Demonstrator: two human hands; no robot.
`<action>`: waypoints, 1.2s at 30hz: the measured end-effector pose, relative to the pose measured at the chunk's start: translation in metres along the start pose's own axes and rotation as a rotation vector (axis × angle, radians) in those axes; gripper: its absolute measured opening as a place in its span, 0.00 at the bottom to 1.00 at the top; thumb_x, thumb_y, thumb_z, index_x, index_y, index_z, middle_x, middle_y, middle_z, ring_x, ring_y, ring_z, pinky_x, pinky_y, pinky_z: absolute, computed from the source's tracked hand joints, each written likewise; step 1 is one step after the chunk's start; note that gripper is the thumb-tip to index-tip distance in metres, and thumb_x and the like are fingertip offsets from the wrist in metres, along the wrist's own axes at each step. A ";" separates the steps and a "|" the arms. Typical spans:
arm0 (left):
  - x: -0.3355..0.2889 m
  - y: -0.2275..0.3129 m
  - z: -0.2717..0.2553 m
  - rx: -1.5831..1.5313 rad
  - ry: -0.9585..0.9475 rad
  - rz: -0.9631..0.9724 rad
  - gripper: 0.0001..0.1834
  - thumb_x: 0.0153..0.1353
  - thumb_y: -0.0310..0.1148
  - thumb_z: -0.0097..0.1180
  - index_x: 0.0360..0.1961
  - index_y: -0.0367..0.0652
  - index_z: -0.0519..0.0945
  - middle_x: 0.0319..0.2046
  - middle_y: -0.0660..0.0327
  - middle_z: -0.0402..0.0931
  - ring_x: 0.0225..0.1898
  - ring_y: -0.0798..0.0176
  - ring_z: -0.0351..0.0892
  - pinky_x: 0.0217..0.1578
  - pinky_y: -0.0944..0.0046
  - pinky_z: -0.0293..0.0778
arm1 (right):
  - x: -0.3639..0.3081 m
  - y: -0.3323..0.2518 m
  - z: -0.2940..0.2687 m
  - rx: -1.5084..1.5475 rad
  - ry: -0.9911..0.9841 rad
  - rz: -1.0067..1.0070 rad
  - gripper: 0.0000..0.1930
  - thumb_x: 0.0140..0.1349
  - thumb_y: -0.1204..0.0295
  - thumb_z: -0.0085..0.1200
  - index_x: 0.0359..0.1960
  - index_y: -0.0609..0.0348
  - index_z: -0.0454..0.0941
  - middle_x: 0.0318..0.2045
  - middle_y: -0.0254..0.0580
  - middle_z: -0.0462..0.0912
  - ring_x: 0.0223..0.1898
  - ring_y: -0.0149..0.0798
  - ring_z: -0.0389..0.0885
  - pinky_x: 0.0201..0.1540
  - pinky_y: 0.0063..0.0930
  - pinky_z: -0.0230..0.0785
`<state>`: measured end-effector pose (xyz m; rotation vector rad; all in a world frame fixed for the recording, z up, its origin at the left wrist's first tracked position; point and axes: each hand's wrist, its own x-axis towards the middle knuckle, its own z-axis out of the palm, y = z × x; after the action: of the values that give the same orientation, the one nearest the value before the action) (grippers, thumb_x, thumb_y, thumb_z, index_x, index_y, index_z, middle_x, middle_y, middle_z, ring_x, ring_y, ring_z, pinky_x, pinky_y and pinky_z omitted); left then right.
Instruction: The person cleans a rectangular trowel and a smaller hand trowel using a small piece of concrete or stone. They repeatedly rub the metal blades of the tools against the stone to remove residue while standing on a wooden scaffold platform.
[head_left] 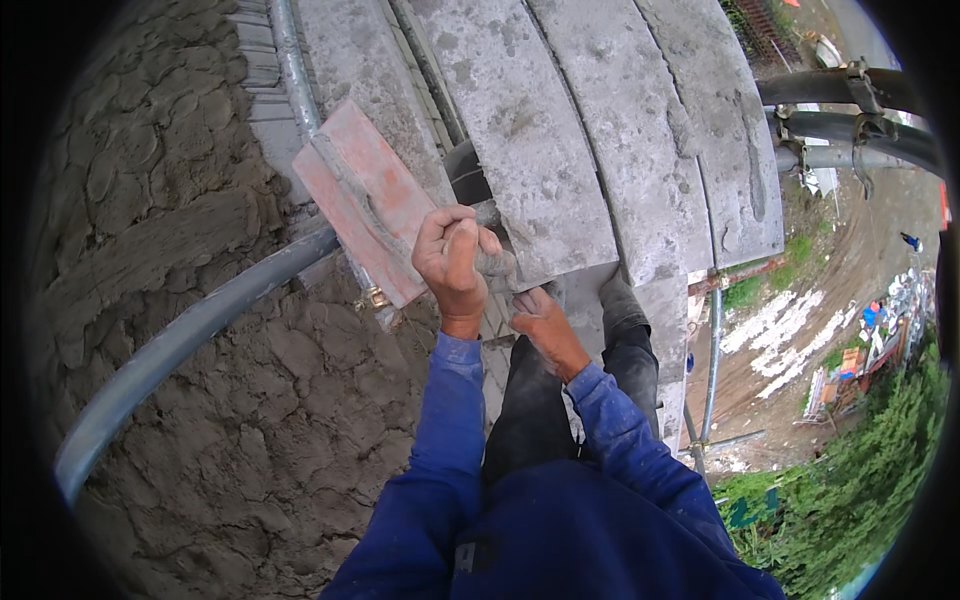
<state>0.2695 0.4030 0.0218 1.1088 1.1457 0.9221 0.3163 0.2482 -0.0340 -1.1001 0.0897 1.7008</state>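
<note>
My left hand (pixel 455 262) is curled closed in front of me, its thumb on top. A lumpy grey thing (pixel 496 264) shows beside its fingers; I cannot make out what it is. Overlapping this hand's left edge is a flat pinkish-red float (pixel 385 180) with a mortar-smeared grey ridge along it. From this view I cannot tell whether the hand grips the float. Lower and to the right, my right hand (pixel 545 325) is closed too, close to the end of a grey plank. Whatever its fingers hold is hidden.
Rough wet mortar (pixel 250 400) covers the wall at left, crossed by a curved metal pipe (pixel 190 330). Grey scaffold planks (pixel 540 130) with gaps run ahead. Scaffold tubes and clamps (pixel 860 90) stand at right, above muddy ground (pixel 800 270) far below. My boot (pixel 625 305) rests on the planks.
</note>
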 end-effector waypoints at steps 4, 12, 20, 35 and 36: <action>-0.030 0.029 -0.006 -0.138 -0.059 0.099 0.11 0.65 0.28 0.47 0.43 0.32 0.75 0.20 0.56 0.75 0.22 0.60 0.75 0.33 0.57 0.76 | -0.030 -0.009 0.005 -0.037 -0.022 -0.062 0.41 0.53 0.84 0.52 0.73 0.68 0.55 0.71 0.52 0.63 0.76 0.50 0.55 0.71 0.32 0.53; -0.004 0.002 -0.003 0.017 -0.017 0.034 0.12 0.65 0.28 0.46 0.46 0.32 0.74 0.20 0.56 0.75 0.22 0.61 0.74 0.32 0.54 0.76 | 0.006 -0.003 -0.005 -0.011 -0.047 0.068 0.44 0.51 0.87 0.50 0.75 0.66 0.52 0.75 0.52 0.57 0.78 0.49 0.49 0.76 0.36 0.46; -0.014 0.004 -0.014 -0.080 0.078 0.077 0.12 0.66 0.29 0.47 0.45 0.32 0.73 0.19 0.57 0.74 0.21 0.60 0.74 0.31 0.57 0.76 | 0.002 0.002 -0.002 -0.131 -0.059 -0.005 0.41 0.53 0.84 0.52 0.72 0.71 0.53 0.70 0.55 0.63 0.75 0.49 0.56 0.75 0.34 0.49; -0.019 -0.028 0.003 0.026 0.167 0.000 0.10 0.66 0.27 0.47 0.41 0.31 0.75 0.19 0.58 0.74 0.22 0.62 0.74 0.30 0.59 0.76 | 0.019 0.014 -0.024 -0.181 0.001 0.048 0.45 0.51 0.84 0.55 0.74 0.70 0.51 0.72 0.58 0.60 0.76 0.51 0.55 0.76 0.38 0.49; -0.026 -0.024 0.004 0.030 0.132 0.058 0.09 0.66 0.27 0.47 0.41 0.31 0.75 0.20 0.57 0.74 0.22 0.63 0.74 0.29 0.59 0.76 | 0.011 0.013 -0.021 -0.205 -0.009 0.009 0.45 0.51 0.84 0.55 0.74 0.70 0.51 0.72 0.59 0.60 0.76 0.51 0.56 0.75 0.38 0.50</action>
<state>0.2689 0.3717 0.0042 1.1235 1.2443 1.0386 0.3184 0.2391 -0.0592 -1.2434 -0.0877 1.7519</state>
